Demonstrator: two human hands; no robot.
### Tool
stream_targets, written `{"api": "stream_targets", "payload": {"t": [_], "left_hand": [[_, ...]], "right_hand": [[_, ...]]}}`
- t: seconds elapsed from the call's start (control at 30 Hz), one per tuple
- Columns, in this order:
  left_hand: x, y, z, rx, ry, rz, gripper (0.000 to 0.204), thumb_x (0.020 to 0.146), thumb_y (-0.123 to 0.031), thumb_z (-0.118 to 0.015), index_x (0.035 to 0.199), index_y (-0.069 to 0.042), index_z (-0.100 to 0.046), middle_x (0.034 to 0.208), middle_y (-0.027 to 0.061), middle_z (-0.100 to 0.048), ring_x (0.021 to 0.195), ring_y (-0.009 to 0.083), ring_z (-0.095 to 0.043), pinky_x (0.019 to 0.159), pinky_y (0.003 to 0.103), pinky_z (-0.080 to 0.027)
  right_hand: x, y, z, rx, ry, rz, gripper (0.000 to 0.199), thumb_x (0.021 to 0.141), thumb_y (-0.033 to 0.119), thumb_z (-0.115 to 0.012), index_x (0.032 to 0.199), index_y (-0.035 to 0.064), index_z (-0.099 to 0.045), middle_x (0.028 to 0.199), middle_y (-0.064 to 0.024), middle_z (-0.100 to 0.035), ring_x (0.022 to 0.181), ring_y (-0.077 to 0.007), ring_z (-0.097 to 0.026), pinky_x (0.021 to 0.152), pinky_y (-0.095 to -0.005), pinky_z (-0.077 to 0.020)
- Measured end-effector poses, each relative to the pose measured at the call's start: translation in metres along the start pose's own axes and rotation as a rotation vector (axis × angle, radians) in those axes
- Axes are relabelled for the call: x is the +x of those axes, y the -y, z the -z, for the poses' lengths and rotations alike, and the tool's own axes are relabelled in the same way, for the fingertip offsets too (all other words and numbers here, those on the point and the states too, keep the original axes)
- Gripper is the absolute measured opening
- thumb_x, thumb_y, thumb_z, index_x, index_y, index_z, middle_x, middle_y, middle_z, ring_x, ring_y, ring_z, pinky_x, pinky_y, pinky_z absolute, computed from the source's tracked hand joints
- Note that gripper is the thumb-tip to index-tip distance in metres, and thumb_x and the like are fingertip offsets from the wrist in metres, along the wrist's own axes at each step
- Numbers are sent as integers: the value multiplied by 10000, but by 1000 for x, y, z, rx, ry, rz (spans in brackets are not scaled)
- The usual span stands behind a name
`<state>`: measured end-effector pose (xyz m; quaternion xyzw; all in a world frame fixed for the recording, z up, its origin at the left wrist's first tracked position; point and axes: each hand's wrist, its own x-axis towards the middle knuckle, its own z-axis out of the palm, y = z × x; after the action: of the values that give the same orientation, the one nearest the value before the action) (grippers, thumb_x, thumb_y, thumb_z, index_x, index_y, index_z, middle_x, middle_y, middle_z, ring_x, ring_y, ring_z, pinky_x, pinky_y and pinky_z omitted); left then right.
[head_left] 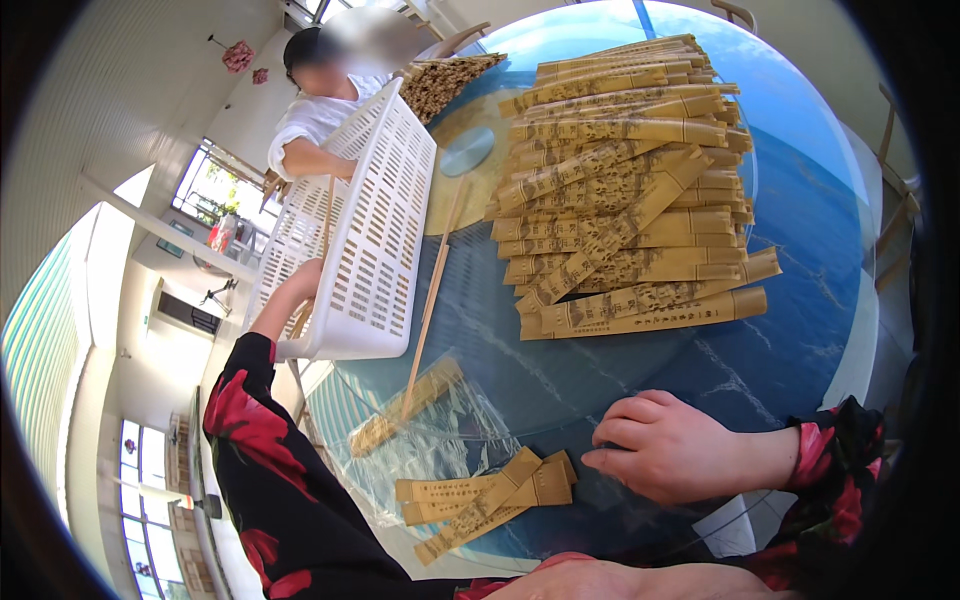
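My left hand (pixel 308 280) reaches into a tall white plastic basket (pixel 375 250) at the left of the table; the basket wall hides most of its fingers. Wooden chopsticks (pixel 329 215) show inside the basket, close to it. My right hand (pixel 655 445) rests on the blue table, fingers curled in and nothing seen in them. A few brown paper chopstick sleeves (pixel 490 500) lie crossed to its left. Beyond it spreads a big pile of the same sleeves (pixel 620 200). Long wooden chopsticks (pixel 436 285) slant from the table's middle onto a clear plastic bag (pixel 465 410).
Across the basket, another person in a white top has a hand (pixel 343 168) at its far rim. A heap of brown sticks or packets (pixel 450 85) lies at the back. A pale round disc (pixel 467 152) sits mid-table. Chairs (pixel 905 215) stand at the right.
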<state>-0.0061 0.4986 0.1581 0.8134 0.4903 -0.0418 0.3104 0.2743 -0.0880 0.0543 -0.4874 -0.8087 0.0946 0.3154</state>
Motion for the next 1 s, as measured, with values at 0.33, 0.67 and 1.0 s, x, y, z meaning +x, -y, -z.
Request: {"api": "stream_targets", "payload": {"t": [0.33, 0.67, 1.0], "left_hand": [[-19, -25, 1, -111, 87, -90, 344, 980, -263, -750, 1203, -3, -724, 972, 37, -757, 785, 111, -703, 704, 284, -569], [-29, -37, 34, -124, -31, -206, 289, 1069, -316, -635, 915, -72, -632, 762, 2, -655, 667, 124, -642, 617, 294, -530], [-41, -93, 68, -542, -416, -641, 277, 1107, -328, -583, 965, -103, -507, 702, -22, -484, 586, 91, -499, 516, 256, -440]], "right_hand": [[1, -3, -8, 4, 64, -41, 288, 909, 170, -693, 1184, 88, -719, 1150, -63, -651, 1174, -260, -590, 969, -402, -487], [6, 1, -7, -8, 63, -51, 239, 914, 159, -700, 1142, 93, -731, 1123, -58, -648, 1127, -260, -605, 957, -410, -496], [7, -5, -8, -25, 57, -21, 219, 892, 143, -722, 1108, 103, -736, 1117, -48, -643, 1130, -258, -607, 954, -406, -506]]}}
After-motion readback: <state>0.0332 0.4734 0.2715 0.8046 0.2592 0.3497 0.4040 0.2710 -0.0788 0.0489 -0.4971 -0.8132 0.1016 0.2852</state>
